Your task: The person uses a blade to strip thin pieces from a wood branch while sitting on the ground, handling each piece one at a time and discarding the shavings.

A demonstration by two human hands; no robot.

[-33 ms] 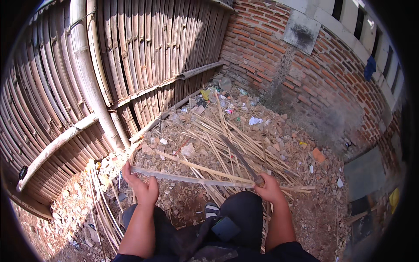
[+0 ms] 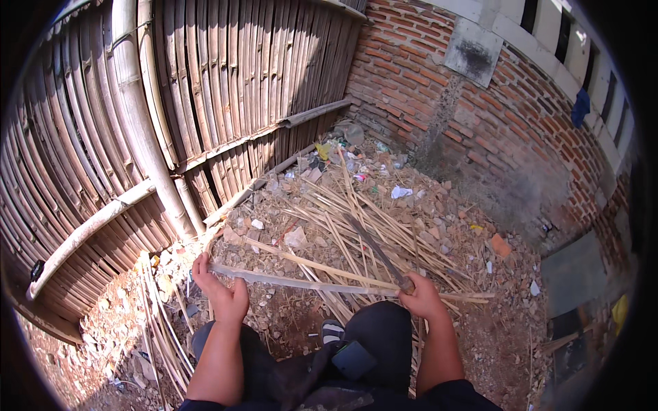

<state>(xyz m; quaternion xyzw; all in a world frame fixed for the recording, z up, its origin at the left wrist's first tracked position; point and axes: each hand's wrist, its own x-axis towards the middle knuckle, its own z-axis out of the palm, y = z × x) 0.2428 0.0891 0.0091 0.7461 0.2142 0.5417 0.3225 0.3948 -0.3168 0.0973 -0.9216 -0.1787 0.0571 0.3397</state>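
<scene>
A long pale bamboo strip (image 2: 301, 279) stretches across in front of my knees. My left hand (image 2: 225, 293) has its left end between thumb and fingers. The right end reaches my right hand (image 2: 423, 298), which is closed round the handle of a long dark-bladed knife (image 2: 373, 245). Its blade points away and to the left, above the strips on the ground. Just beyond the held strip, a yellower bamboo strip (image 2: 308, 262) slants toward my right hand; whether that hand grips it too, I cannot tell.
Beyond my hands lies a pile of split bamboo strips (image 2: 384, 219) on rubble and litter. More strips (image 2: 159, 318) lie at the left. A bamboo fence (image 2: 226, 75) rises on the left, a brick wall (image 2: 411, 61) at the back and right. A grey panel (image 2: 576, 270) stands at right.
</scene>
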